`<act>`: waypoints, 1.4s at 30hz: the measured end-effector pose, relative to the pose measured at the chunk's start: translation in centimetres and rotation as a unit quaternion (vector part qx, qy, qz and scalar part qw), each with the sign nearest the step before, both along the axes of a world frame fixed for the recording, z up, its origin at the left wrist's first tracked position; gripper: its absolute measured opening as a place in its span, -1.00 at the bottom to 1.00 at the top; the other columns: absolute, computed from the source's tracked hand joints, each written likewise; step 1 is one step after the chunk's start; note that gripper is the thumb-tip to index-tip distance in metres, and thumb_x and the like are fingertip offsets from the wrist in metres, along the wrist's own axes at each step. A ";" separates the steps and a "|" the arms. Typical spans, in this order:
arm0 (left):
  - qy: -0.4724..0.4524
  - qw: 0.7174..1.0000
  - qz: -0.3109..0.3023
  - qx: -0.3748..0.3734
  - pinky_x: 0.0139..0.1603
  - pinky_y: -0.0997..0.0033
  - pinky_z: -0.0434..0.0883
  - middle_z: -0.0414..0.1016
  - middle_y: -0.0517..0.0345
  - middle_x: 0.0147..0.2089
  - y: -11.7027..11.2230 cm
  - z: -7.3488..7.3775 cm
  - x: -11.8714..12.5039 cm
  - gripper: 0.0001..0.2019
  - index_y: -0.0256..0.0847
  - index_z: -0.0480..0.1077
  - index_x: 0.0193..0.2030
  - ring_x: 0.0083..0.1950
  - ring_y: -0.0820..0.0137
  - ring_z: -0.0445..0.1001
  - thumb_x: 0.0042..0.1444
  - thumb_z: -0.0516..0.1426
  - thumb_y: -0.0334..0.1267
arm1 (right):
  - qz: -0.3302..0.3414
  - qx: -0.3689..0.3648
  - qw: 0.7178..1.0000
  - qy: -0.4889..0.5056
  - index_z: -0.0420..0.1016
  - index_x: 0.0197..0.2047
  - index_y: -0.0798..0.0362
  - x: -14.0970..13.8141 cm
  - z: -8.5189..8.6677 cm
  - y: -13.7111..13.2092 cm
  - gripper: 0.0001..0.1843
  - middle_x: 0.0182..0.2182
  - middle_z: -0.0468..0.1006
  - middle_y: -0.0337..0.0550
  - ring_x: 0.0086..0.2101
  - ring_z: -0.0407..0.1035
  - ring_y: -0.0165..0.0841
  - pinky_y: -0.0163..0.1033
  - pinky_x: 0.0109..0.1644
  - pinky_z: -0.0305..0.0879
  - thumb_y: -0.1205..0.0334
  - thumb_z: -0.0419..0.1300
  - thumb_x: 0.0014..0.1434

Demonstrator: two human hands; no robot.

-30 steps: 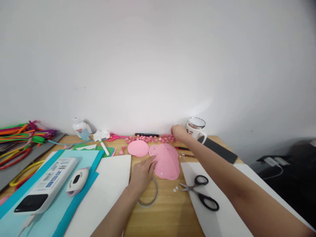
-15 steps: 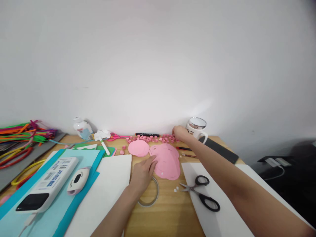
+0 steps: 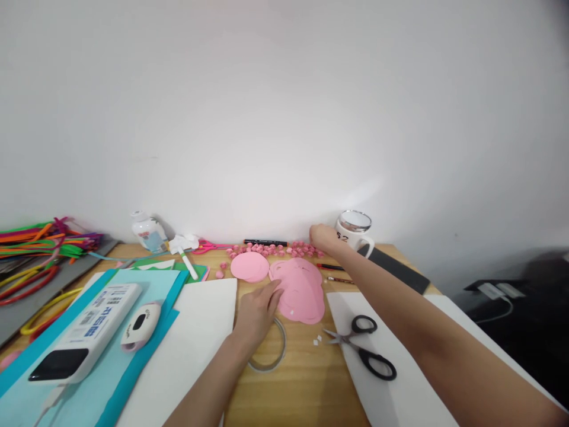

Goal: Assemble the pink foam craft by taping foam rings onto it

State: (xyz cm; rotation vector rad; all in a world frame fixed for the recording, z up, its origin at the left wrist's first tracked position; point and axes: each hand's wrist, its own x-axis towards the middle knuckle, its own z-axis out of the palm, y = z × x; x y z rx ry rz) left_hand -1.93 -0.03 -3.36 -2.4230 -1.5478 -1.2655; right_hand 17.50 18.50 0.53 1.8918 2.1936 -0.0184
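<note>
My left hand (image 3: 256, 309) lies flat on the wooden table (image 3: 302, 379), fingers stretched out, fingertips on the left edge of a large pink paper cutout (image 3: 301, 289). A smaller pink paper circle (image 3: 249, 267) lies just beyond it. My right hand (image 3: 323, 236) reaches far across to a row of small pink paper rolls (image 3: 267, 249) by the wall, next to a white mug (image 3: 353, 231). Its fingers are curled down among the rolls; what they hold is hidden.
Black-handled scissors (image 3: 364, 345) rest on white paper (image 3: 400, 379) at right. A tape ring (image 3: 271, 350) lies under my left wrist. At left are blue sheets (image 3: 133, 356), a white device (image 3: 84, 332), a small tape dispenser (image 3: 140, 324), pipe cleaners (image 3: 40, 249), a glue bottle (image 3: 146, 232), pens.
</note>
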 end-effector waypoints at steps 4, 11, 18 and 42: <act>-0.002 1.000 0.002 -0.001 -0.49 0.49 0.41 0.57 0.05 -0.44 0.0 0.0 0.0 -0.74 -0.29 0.42 -0.15 -0.54 0.42 0.49 0.17 -0.02 -0.25 | -0.011 -0.008 1.000 0.000 0.29 -0.02 0.15 -0.1 -0.4 -0.1 -0.68 -0.08 0.37 -0.04 -0.17 0.34 -0.29 -0.08 -0.13 0.33 0.19 0.08 0.18; 0.006 1.000 0.004 0.002 -0.50 0.49 0.41 0.58 0.03 -0.41 0.0 0.1 0.0 -0.73 -0.28 0.43 -0.14 -0.54 0.41 0.49 0.17 -0.03 -0.24 | -0.015 -0.006 1.000 0.018 0.29 -0.02 0.15 0.4 0.2 0.2 -0.68 -0.09 0.37 -0.06 -0.17 0.35 -0.30 -0.09 -0.14 0.33 0.18 0.08 0.18; 0.000 1.000 0.002 0.006 -0.49 0.48 0.42 0.58 -0.01 -0.36 0.0 0.0 0.0 -0.74 -0.27 0.44 -0.14 -0.50 0.40 0.51 0.17 -0.02 -0.25 | 0.016 0.024 0.997 0.069 0.48 -0.20 0.16 -0.4 1.8 -1.0 -0.79 -0.26 0.52 0.09 -0.24 0.43 -0.22 -0.24 -0.24 0.29 0.35 0.12 0.07; 0.006 1.000 0.004 0.002 -0.54 0.53 0.36 0.57 0.03 -0.45 0.1 0.1 0.1 -0.73 -0.31 0.43 -0.15 -0.57 0.44 0.46 0.17 -0.03 -0.25 | 0.087 0.043 0.991 0.090 0.47 -0.18 0.11 -5.5 0.5 -4.0 -0.75 -0.15 0.41 0.08 -0.20 0.40 -0.22 -0.23 -0.19 0.27 0.33 0.03 0.10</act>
